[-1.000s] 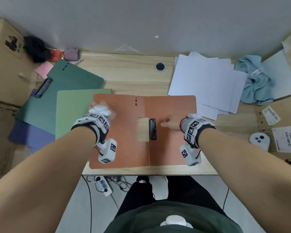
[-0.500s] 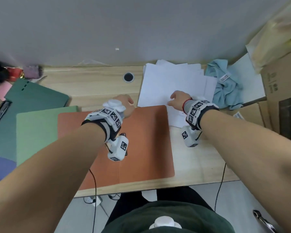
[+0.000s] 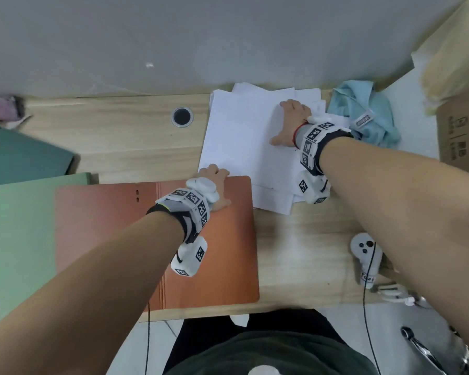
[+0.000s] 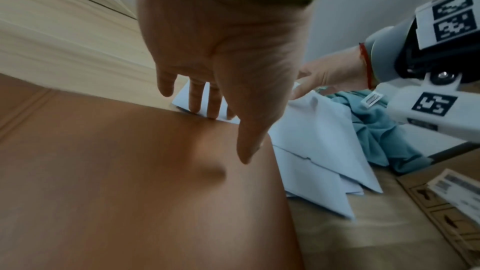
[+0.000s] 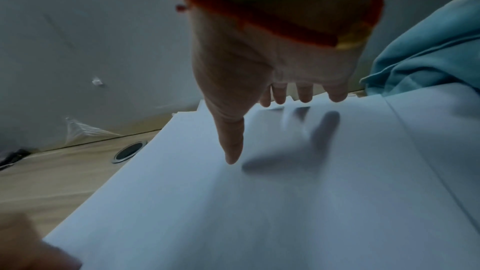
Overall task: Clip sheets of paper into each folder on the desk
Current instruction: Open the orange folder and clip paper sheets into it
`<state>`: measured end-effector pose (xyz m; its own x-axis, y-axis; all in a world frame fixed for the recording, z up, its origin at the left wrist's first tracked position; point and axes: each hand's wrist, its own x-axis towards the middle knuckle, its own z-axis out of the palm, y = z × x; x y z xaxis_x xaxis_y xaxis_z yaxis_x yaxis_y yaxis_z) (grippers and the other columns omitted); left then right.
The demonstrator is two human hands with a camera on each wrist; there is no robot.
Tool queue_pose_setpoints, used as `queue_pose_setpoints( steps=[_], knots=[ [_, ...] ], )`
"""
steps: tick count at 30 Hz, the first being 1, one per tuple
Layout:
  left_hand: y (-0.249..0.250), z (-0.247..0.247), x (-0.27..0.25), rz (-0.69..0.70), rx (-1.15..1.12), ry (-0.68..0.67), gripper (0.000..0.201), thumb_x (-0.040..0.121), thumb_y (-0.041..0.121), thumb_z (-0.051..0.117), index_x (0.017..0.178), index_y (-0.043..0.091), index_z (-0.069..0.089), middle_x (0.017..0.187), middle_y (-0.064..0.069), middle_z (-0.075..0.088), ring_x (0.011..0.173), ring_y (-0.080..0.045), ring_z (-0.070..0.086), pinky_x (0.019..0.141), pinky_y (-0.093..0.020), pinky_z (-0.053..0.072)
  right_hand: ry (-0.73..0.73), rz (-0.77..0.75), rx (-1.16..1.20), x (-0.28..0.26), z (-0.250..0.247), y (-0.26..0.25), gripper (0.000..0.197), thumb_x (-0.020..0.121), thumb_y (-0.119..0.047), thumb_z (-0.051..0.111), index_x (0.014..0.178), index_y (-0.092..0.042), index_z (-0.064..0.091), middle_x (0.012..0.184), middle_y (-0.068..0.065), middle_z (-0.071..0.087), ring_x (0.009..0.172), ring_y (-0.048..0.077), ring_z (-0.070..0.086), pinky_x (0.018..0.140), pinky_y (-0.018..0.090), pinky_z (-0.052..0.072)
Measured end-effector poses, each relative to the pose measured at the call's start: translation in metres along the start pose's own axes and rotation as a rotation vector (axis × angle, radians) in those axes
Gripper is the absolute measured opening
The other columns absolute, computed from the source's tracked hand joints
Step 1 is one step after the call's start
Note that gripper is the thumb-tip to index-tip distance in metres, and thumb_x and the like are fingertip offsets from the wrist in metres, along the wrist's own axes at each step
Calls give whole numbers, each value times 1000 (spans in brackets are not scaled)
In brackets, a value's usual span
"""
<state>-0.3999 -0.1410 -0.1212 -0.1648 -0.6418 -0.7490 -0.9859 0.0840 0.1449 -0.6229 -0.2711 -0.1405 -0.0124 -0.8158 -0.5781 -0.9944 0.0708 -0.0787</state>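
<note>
**Desk with folders and loose paper**

Surface: pale wood-grain desk point(image 3: 125, 136) set against a plain grey wall, with a round cable hole point(image 3: 182, 116) toward the back.

Left: dark green folder point(image 3: 25, 155), matt, flat; a lighter green folder point(image 3: 19, 234) overlapping it in front.

Centre: orange folder point(image 3: 106, 239), matt card, rounded corners, creased spine, lying shut. Left hand point(image 3: 214, 182) rests on its far right corner, fingers straight and spread, tips reaching the paper's edge.

Right of centre: paper point(image 3: 236, 136), white sheets in a loose, fanned pile behind and beside the orange folder. Right hand point(image 3: 290, 123) lies flat on top, fingers extended, thumb apart.

Right: crumpled blue cloth point(image 3: 368, 112); white controller point(image 3: 366, 253); brown cardboard box point(image 3: 460, 131).
</note>
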Motion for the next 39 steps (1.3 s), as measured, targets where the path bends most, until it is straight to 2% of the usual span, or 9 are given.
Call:
queue_pose_setpoints(
  steps=[9,14,19,24,28,31,34,37,39],
  knots=[
    [-30,15,0,-2,-16,-3,72,85,45,66,148,29,34,147,-1,35,133,-27,36,104,-47,43,-29,82,-150,0,6,-9,105,56,-63,83,136,-18,32,126,9,45,122,33,42,92,48,46],
    [-26,11,0,14,-3,-13,70,89,45,61,151,25,34,152,-2,32,136,-29,35,107,-46,41,-110,70,-106,-7,-9,-12,52,83,-25,72,129,-7,57,120,10,64,104,30,65,80,33,53],
    [-26,-5,-6,-12,-69,-49,71,88,55,57,146,17,41,149,-10,43,131,-32,46,104,-46,43,-66,17,101,-39,-42,-19,51,87,-14,63,137,-18,54,124,11,64,98,33,64,70,32,51],
    [-32,-25,-32,-114,-716,192,77,83,40,75,145,13,39,123,0,54,112,-20,54,98,-36,44,145,-145,400,-93,-78,-31,37,86,-18,64,122,-28,66,105,3,70,93,28,66,75,29,51],
    [-48,-45,-57,-52,-1241,380,75,78,18,83,139,5,42,127,-4,59,114,-18,58,95,-31,51,199,-250,751,-133,-67,-43,35,82,-17,70,116,-28,69,103,-2,72,96,20,68,88,34,54],
    [-72,-58,-79,-38,-1491,476,61,80,5,79,134,4,49,126,-10,65,116,-28,63,96,-43,54,191,-284,1009,-163,-46,-58,34,85,-7,71,115,-21,68,105,-4,72,91,11,68,85,28,55],
    [-86,-63,-100,-62,-1462,638,46,84,0,72,127,1,56,121,-18,68,109,-31,67,95,-47,55,137,-270,1168,-180,-22,-67,34,84,1,72,115,-13,67,109,2,71,91,10,69,87,27,56],
    [-99,-57,-123,12,-1199,720,36,89,4,67,123,0,58,112,-10,69,98,-22,65,78,-25,56,104,-257,1205,-194,-3,-79,31,83,1,73,110,-14,69,106,1,73,91,11,70,86,28,54],
    [-111,-50,-137,61,-1117,719,36,88,15,67,120,1,60,112,-10,70,100,-23,66,80,-29,55,102,-250,1216,-203,8,-89,29,81,1,75,105,-16,71,103,2,74,92,14,72,88,32,56]
  ],
)
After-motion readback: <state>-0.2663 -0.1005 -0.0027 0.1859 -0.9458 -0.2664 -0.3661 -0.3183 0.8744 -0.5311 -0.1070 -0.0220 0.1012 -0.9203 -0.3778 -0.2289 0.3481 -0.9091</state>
